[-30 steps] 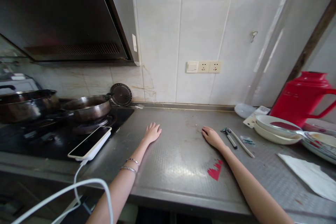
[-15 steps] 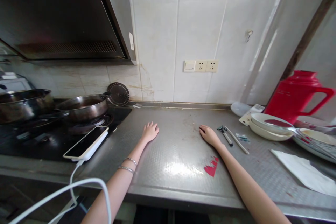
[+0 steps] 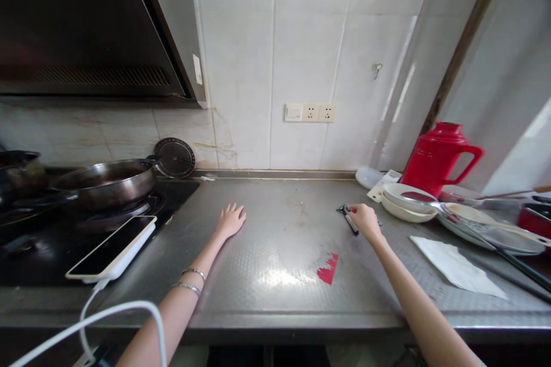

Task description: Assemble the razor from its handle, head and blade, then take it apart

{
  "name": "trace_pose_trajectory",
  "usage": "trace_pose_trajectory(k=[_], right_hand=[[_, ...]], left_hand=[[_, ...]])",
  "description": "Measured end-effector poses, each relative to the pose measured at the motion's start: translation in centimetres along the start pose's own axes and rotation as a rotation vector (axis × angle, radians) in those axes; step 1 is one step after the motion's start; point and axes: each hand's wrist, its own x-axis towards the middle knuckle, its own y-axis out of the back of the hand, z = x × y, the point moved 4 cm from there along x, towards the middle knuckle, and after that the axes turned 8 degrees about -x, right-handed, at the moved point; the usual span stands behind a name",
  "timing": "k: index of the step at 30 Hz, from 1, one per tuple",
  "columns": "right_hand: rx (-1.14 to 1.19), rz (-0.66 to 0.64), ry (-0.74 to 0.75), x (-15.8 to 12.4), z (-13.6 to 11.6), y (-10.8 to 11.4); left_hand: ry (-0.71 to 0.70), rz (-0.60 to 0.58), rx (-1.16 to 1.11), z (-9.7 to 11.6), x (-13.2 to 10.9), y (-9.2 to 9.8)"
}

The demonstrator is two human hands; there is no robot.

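My left hand [image 3: 231,220] lies palm down on the steel counter [image 3: 267,252], fingers spread, with nothing in it. My right hand [image 3: 364,220] is over the small tools at the right, its fingers bent and pressed together. Just left of those fingertips lies a razor-like tool [image 3: 349,222] with a dark head and a black and silver handle. The hand hides the white curved strip and most of the small bluish bits; whatever is in its fingers cannot be made out. Between my arms lies a jagged piece of red paper [image 3: 328,269].
At the left, a pan [image 3: 107,180] stands on the stove, with a phone [image 3: 112,249] on a white cable at its edge. To the right are stacked bowls [image 3: 407,206], a red thermos jug [image 3: 437,157], and a white napkin [image 3: 456,266].
My right hand has moved right, from the bare counter onto the small tools, and its fingers have closed. My left hand stays flat. The view has turned to the right.
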Motion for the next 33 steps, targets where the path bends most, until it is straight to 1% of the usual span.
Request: trace_pose_trajectory(k=[2, 4, 11, 14, 16, 17, 19, 21, 22, 26, 28, 29, 31, 33], right_hand=[[-0.033, -0.037, -0.025, -0.7, 0.9, 0.3], [-0.056, -0.068, -0.037, -1.4, 1.1, 0.2], [-0.077, -0.204, -0.061, -2.4, 0.3, -0.4], [-0.08, -0.209, -0.074, -2.5, 0.2, -0.2], [-0.085, -0.2, -0.075, -2.5, 0.0, 0.1], [-0.086, -0.192, -0.068, -2.4, -0.2, 0.2], [-0.088, -0.175, -0.038, -2.4, -1.1, 0.5], [-0.077, -0.153, -0.003, -2.5, -2.6, 0.8], [-0.065, -0.139, 0.016, -2.7, -3.6, 1.0], [-0.018, -0.063, 0.124, -4.3, -8.7, 2.3], [-0.005, -0.027, 0.175, -5.4, -11.1, 3.0], [0.002, -0.019, 0.194, -5.9, -12.2, 3.3], [0.02, -0.017, 0.222, -6.9, -13.8, 3.8], [0.03, -0.026, 0.24, -7.7, -14.9, 4.1]], left_hand=[[0.009, -0.006, -0.004, -0.1, 0.1, -0.1], [0.011, -0.006, 0.0, -0.1, 0.1, -0.1], [0.013, -0.018, 0.023, 0.1, 0.2, 0.1], [0.046, -0.016, -0.025, 0.0, 0.3, 0.6], [0.046, 0.021, -0.069, 0.2, 0.3, 1.1], [0.024, 0.051, -0.09, 0.6, 0.3, 1.5], [-0.057, 0.11, -0.142, 2.1, 0.1, 2.0], [-0.132, 0.141, -0.243, 4.4, 0.0, 2.2], [-0.145, 0.15, -0.32, 5.7, -0.1, 2.1], [-0.154, 0.066, -0.657, 11.5, -0.1, 0.5], [-0.102, 0.015, -0.767, 13.8, 0.0, -0.3], [-0.052, -0.015, -0.822, 14.6, 0.1, -0.8], [0.039, -0.076, -0.921, 15.8, 0.1, -1.4], [0.073, -0.114, -0.976, 16.6, 0.1, -1.7]])
